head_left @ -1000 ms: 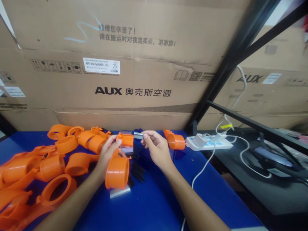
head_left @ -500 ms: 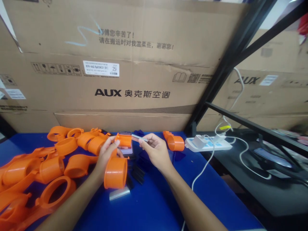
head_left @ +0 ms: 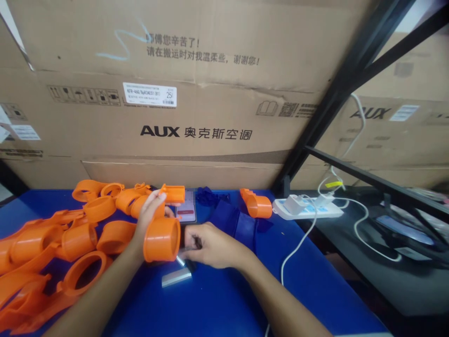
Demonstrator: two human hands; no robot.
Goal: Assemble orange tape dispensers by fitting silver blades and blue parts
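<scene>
My left hand is closed around an orange plastic part with a short open-ended cup hanging below the fingers and a small sleeve at its upper end. My right hand is low over the table, just right of that cup, with its fingers bent together. Something dark shows between the fingertips; I cannot make out what it is. A small silver piece shows just below the fingertips. Nearer to me lies a flat silver bar on the blue tabletop.
Similar orange parts are heaped on the left. One orange part lies at the right, beside a white power strip with cables. Behind my hands are a phone and dark blue pieces. A large cardboard box stands behind.
My right hand has moved down and toward me from the sleeve end, where it held a thin silver strip. My left hand with the orange part has shifted slightly left.
</scene>
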